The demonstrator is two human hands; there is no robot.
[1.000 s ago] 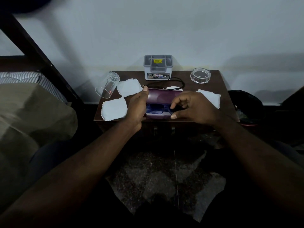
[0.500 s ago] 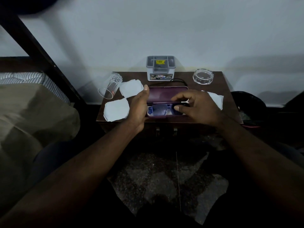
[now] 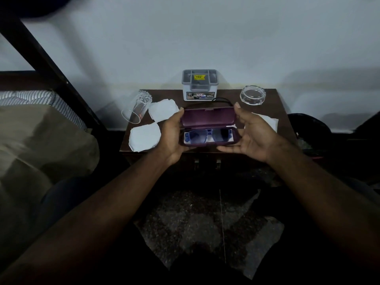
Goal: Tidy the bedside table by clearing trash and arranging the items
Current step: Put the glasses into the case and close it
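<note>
An open purple glasses case (image 3: 207, 118) is lifted just over the front of the dark wooden bedside table (image 3: 273, 99). Blue-framed glasses (image 3: 207, 135) lie in its lower half. My left hand (image 3: 171, 136) grips the case's left end, thumb on the lid's corner. My right hand (image 3: 253, 132) is at the right end, palm turned inward, fingers straight under the case and thumb touching the lid. Crumpled white papers lie on the table: one (image 3: 163, 110) and another (image 3: 144, 136) to the left, a third (image 3: 267, 120) behind my right hand.
A clear drinking glass (image 3: 136, 110) lies on its side at the table's left edge. A grey organiser box (image 3: 199, 85) stands at the back, a black cable (image 3: 222, 100) before it, a glass ashtray (image 3: 252, 95) back right. A black bin (image 3: 308, 128) sits right; a bed (image 3: 41, 130) left.
My right hand has come off the glasses inside the case and moved to the case's right end. The lid now stands fully open, and the case is raised slightly.
</note>
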